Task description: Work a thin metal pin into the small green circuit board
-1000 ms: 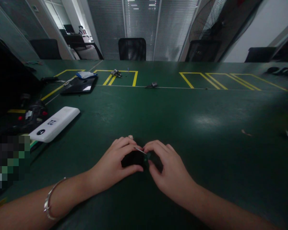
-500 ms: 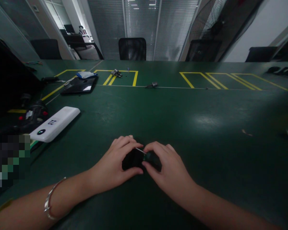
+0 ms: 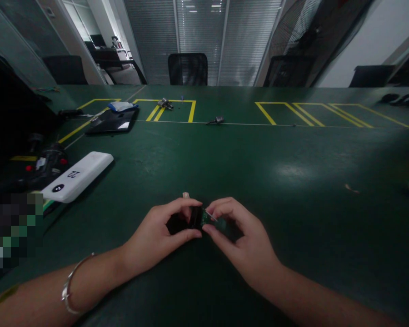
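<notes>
**Small part lifted between both hands**

Both hands have risen slightly off the table since the earlier frames, and the dark part they covered now sits tilted up between the fingertips, with more of it showing. The left hand (image 3: 157,238) pinches the small black block (image 3: 194,217) between thumb and forefinger, closed snugly on it. The right hand (image 3: 247,243) closes on the adjoining green piece (image 3: 205,219), where a thin pale sliver (image 3: 211,214) crosses its tip; what that sliver is cannot be told.

The block's long axis runs roughly left to right, bridging the two grips, so each hand holds one end and neither is clearly nearer. A small beige bit (image 3: 186,195) lies on the green table (image 3: 293,150) just beyond the left fingers. A white power bank (image 3: 77,176) lies well apart to the left.
</notes>
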A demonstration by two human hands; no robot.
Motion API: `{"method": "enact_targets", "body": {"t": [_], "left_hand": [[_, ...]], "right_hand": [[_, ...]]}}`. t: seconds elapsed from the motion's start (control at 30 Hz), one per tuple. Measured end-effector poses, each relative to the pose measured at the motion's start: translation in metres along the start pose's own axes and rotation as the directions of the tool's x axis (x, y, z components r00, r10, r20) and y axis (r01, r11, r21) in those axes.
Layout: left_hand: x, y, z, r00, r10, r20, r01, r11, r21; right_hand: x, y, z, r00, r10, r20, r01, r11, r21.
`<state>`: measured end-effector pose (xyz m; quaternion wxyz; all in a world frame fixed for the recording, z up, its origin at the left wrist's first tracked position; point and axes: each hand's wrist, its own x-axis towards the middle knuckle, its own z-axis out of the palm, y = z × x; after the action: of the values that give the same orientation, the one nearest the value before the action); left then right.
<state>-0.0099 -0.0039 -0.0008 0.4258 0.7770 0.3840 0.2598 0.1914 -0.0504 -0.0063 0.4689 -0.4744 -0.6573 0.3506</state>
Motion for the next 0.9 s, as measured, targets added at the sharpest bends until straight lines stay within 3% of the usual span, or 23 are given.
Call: {"method": "enact_targets", "body": {"t": [0.43,0.7,0.9], "left_hand": [[-0.0020,0.0042,0.0027,0.999,0.041,0.029,-0.041,0.999,0.004],[-0.0016,0.0054,0.0043,0.996,-0.016,0.085,0.023,0.996,-0.092],[-0.0020,0.0044,0.0025,0.992,0.026,0.120,0.002,0.973,-0.231]], "right_hand": [[0.0016,-0.0045,0.0004,0.996,-0.069,0.064,0.068,0.998,0.019],[0.0013,-0.0053,-0.0003,0.995,-0.072,0.072,0.068,0.996,0.062],[0.0025,-0.0012,0.0012,0.988,-0.150,0.043,0.149,0.988,0.031]]}}
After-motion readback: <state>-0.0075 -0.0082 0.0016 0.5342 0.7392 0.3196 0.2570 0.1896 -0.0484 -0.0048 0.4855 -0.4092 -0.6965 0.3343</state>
